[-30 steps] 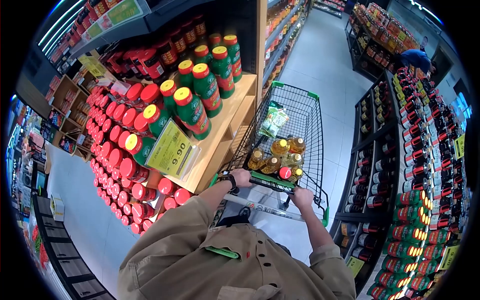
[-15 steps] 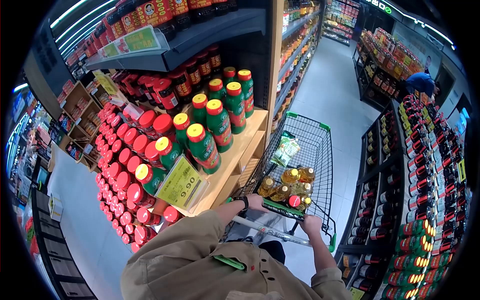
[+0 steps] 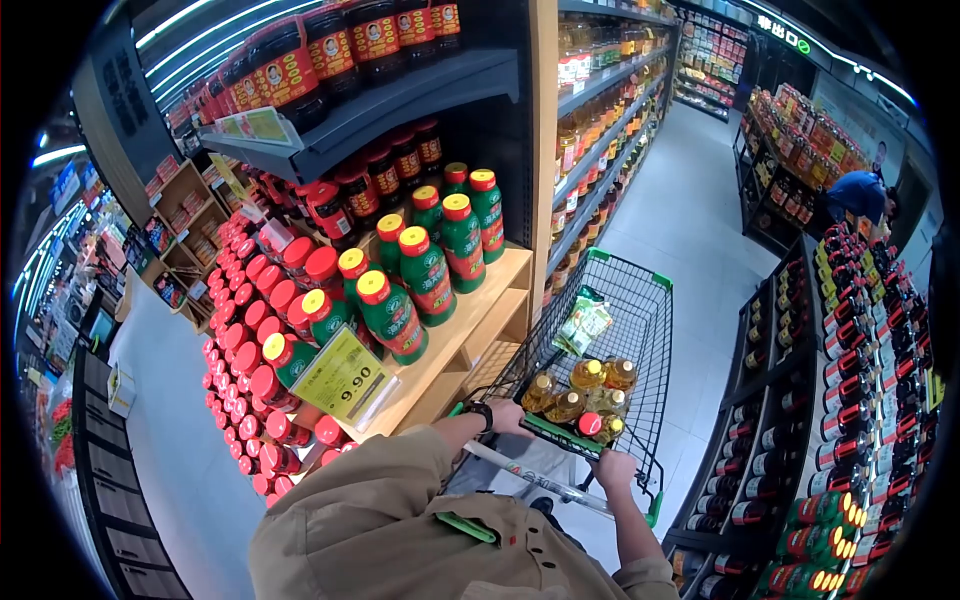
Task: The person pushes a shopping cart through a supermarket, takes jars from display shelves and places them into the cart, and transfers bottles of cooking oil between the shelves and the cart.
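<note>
Left hand [image 3: 508,415], right hand [image 3: 614,468]: both curled round green-and-black bar handle [image 3: 556,434] | black wire-mesh cart [image 3: 645,335], 1 o'clock | yellow-capped amber bottles [image 3: 588,374] inside

The trolley [image 3: 640,335] pairs dark metal wire with a smooth green plastic handle [image 3: 560,437], and carries clear, glossy bottles [image 3: 588,372] and a shiny plastic-film packet [image 3: 583,325]. At left, the display shelf [image 3: 480,302] is smooth pale wood; near, the jacket [image 3: 365,510] is matt cloth.
</note>
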`<state>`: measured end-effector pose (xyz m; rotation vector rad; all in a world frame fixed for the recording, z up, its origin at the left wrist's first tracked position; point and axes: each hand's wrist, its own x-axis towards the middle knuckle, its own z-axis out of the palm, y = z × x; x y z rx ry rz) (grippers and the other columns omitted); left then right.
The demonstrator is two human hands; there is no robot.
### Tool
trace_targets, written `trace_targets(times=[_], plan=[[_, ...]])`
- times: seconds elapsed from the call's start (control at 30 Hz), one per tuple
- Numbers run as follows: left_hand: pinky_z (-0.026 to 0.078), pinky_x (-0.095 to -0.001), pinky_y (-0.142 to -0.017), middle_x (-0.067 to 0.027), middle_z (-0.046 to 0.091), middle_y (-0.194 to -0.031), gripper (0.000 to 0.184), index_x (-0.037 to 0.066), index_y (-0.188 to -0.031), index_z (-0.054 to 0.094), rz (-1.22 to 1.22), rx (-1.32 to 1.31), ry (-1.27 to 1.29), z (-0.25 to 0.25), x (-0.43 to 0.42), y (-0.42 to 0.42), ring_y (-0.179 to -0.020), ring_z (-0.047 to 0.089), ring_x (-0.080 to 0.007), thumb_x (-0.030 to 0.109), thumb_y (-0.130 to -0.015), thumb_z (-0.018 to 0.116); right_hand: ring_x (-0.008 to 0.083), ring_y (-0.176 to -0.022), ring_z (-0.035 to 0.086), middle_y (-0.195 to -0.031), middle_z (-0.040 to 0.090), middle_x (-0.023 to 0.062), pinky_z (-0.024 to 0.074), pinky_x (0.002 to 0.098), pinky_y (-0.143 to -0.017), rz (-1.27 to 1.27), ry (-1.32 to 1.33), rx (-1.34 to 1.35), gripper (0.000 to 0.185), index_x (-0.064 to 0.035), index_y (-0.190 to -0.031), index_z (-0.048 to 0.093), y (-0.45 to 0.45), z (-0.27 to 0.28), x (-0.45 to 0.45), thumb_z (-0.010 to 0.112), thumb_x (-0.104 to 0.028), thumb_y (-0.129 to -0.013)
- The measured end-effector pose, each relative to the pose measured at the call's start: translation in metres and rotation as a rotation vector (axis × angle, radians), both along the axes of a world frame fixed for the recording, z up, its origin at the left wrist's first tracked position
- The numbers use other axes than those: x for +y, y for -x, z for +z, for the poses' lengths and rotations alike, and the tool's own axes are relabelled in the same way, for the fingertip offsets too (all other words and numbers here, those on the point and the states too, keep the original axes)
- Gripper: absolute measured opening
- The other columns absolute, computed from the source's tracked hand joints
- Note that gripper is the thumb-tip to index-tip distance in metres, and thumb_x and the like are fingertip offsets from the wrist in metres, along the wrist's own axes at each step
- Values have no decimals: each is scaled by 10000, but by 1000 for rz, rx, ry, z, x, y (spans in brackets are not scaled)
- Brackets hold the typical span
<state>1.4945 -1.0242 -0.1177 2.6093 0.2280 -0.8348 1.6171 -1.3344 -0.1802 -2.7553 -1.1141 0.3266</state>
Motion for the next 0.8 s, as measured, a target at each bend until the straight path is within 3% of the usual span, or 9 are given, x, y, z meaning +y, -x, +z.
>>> trace_targets(times=[0.4,0.5,0.8], plan=[[528,-466,-819,-174,711,-970,712,67,-986,731,-15,21,-81,6,-26,-41,-946,670,-359,734,-845,524,319,-634,689,-678,696,132,531,431,-590,6,-50,15,389,-89,-671,720,-51,0,-9,770,-468,-740],[524,-473,-846,-182,708,-992,702,60,-979,729,-16,63,-66,21,-36,-53,-966,664,-365,716,-869,504,305,-674,711,-722,714,133,564,416,-628,1,11,36,352,-103,-713,751,-63,10,-12,750,-452,-757],[518,-466,-858,-200,704,-979,670,47,-975,725,-39,20,-93,-1,-39,-79,-968,662,-375,672,-897,496,316,-684,713,-717,712,136,566,423,-635,13,-16,37,325,-100,-731,760,-96,0,-17,758,-424,-753]])
